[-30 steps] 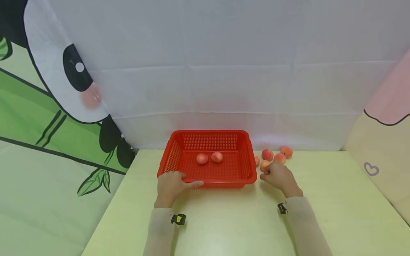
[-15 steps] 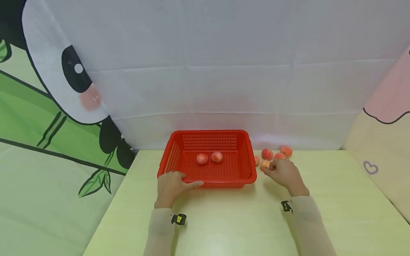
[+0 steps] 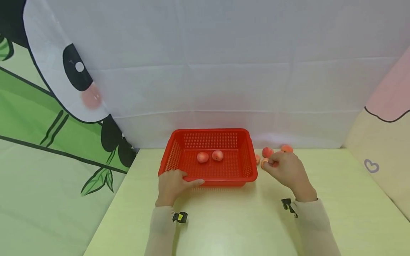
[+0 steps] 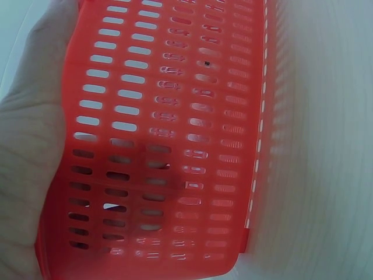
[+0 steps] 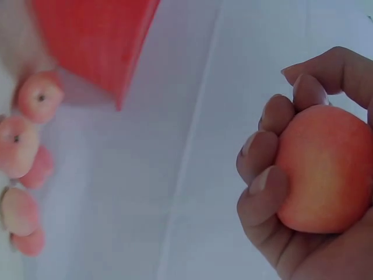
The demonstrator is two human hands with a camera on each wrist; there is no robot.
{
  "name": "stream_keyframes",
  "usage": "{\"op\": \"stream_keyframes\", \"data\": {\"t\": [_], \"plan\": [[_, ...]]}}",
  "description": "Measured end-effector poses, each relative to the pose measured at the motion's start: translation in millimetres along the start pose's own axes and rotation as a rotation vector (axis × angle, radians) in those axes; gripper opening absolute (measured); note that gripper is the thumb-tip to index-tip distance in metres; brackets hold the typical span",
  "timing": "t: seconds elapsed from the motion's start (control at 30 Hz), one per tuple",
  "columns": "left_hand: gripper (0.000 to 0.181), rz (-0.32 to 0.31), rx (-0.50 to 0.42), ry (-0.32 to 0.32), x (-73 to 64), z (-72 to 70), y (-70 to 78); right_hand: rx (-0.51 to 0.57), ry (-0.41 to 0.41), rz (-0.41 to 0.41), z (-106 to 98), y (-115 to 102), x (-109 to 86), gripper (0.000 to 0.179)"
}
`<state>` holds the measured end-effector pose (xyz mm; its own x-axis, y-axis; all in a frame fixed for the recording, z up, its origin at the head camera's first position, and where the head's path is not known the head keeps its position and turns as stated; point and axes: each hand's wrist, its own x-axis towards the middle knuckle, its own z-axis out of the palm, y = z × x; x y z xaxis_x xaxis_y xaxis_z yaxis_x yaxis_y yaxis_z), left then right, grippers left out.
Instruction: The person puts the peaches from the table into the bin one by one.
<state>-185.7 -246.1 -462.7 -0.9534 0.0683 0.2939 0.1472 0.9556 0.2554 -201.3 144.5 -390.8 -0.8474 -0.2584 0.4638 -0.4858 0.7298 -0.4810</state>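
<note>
A red perforated plastic basket (image 3: 211, 183) stands at the back of the table, with two peaches (image 3: 217, 155) lying inside it. My left hand (image 3: 173, 185) grips its front left corner, thumb along the front rim; the left wrist view shows the palm (image 4: 29, 140) against the slotted wall (image 4: 169, 116). To the right of the basket, my right hand (image 3: 287, 172) is above the table by the loose peaches (image 3: 267, 152). In the right wrist view its curled fingers (image 5: 262, 192) hold a peach (image 5: 326, 169) against the palm; the head view hides this fruit behind the hand.
Several loose peaches (image 5: 18, 146) lie close together near the basket's right side. A pale, hanging cloth (image 3: 205, 89) closes off the back of the light yellow table (image 3: 230, 220), and printed cloths (image 3: 378, 149) hang at both sides.
My right hand has shifted rightward across the loose peaches and its wrist has turned a little. The left hand, the basket and its two peaches stay where they were.
</note>
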Motion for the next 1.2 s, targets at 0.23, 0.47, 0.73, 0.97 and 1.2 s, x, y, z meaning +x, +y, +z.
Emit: {"op": "stream_keyframes", "data": {"t": [0.23, 0.47, 0.73, 0.97, 1.2], "plan": [[0.079, -0.001, 0.005, -0.003, 0.6, -1.1, 0.3, 0.074, 0.107, -0.173, -7, -30, -0.1, 0.032], [0.078, -0.018, 0.016, -0.019, 0.4, -2.6, -0.1, 0.147, 0.186, -0.326, -10, -49, 20.4, 0.036], [0.078, -0.009, -0.009, -0.01, -0.2, -1.0, 0.7, 0.134, 0.254, -0.482, -21, -73, 50.9, 0.035], [0.077, 0.0, -0.018, -0.001, -0.4, 0.4, 2.0, 0.174, 0.278, -0.565, -19, -85, 79.4, 0.031], [0.076, 0.0, 0.002, 0.004, -0.7, -1.6, 0.5, 0.327, 0.193, -0.462, -1, -81, 112.1, 0.028]]}}
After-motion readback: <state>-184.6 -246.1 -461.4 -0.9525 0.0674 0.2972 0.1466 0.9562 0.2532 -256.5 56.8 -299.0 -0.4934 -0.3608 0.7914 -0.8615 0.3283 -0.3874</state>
